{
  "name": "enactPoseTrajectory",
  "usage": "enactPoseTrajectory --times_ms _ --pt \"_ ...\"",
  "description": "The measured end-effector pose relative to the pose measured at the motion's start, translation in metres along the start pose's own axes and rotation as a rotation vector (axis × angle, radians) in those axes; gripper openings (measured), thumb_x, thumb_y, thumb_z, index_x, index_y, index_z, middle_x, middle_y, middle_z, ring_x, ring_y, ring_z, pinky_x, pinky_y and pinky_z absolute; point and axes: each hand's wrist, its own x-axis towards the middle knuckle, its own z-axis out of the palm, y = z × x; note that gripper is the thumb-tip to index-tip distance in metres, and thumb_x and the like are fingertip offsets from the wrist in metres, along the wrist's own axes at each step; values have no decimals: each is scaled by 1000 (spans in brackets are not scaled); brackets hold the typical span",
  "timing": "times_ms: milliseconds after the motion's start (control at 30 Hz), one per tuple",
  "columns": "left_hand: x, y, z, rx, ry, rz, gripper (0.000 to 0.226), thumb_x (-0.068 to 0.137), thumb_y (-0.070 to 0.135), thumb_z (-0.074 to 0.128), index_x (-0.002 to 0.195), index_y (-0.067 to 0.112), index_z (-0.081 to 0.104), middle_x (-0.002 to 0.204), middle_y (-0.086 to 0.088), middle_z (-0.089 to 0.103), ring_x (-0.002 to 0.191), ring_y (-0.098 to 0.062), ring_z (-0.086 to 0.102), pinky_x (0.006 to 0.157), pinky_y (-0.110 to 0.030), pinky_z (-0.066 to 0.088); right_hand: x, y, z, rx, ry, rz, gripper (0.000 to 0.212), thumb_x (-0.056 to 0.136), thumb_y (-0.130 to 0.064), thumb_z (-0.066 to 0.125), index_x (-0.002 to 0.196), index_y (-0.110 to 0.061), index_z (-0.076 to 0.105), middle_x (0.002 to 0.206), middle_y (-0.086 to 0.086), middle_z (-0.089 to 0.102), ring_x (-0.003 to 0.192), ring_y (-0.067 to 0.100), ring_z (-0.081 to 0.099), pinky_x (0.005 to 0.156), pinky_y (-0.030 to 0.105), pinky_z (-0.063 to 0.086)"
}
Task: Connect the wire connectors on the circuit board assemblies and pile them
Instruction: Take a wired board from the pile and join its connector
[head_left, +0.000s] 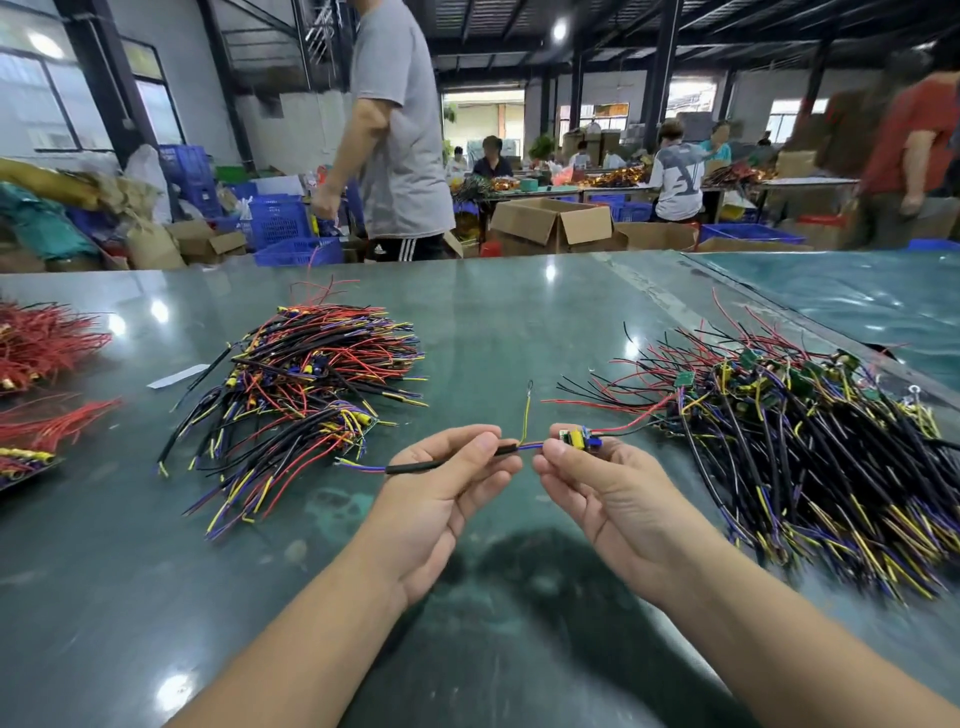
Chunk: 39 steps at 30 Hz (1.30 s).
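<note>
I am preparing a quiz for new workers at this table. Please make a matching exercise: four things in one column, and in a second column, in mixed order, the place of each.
Things:
1. small circuit board
2. black sleeved cable
3. pile of green boards with wires
4. bundles of red wires

Places:
A. at the left edge of the table
B. pinched in the left hand
C. on the table to the right of the hands
D. held in the right hand

Pairs: 1-D, 2-B, 3-C, 4-A
</note>
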Motion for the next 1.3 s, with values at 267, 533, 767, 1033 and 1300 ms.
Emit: enactPoseTrajectory --times_ms 267,533,767,1033,1300 --pt "0 -2 -1 43 -37 2 18 72 6 66 89 3 70 84 -15 73 70 -17 72 60 -18 55 0 5 8 -40 40 -72 29 78 -3 66 104 -10 56 69 -1 65 57 6 64 47 14 46" --pt "-4 -15 6 383 -29 158 11 83 -2 64 89 6 69 87 -15 74 79 -21 72 68 -19 54 4 16 6 -198 240 -152 47 76 5 70 110 -18 46 71 -1 59 61 6 58 60 21 47" --pt "-3 -15 3 197 -6 101 11 79 7 64 89 5 69 89 -19 73 78 -20 71 66 -19 55 3 13 8 -136 144 -162 49 83 15 53 121 -14 44 82 2 59 65 10 59 71 22 50" --pt "-2 -9 3 -27 14 21 15 71 8 63 84 2 68 83 -19 73 68 -17 71 59 -18 55 -3 9 10 -13 -23 -160 56 82 20 52 129 -9 43 94 9 60 67 12 65 66 19 55" --pt "-4 -2 7 -106 55 -94 12 79 5 60 89 0 65 76 -14 73 63 -15 71 53 -17 54 -6 8 10 -96 -17 -243 57 81 18 56 127 -15 47 90 5 65 79 16 64 86 26 52"
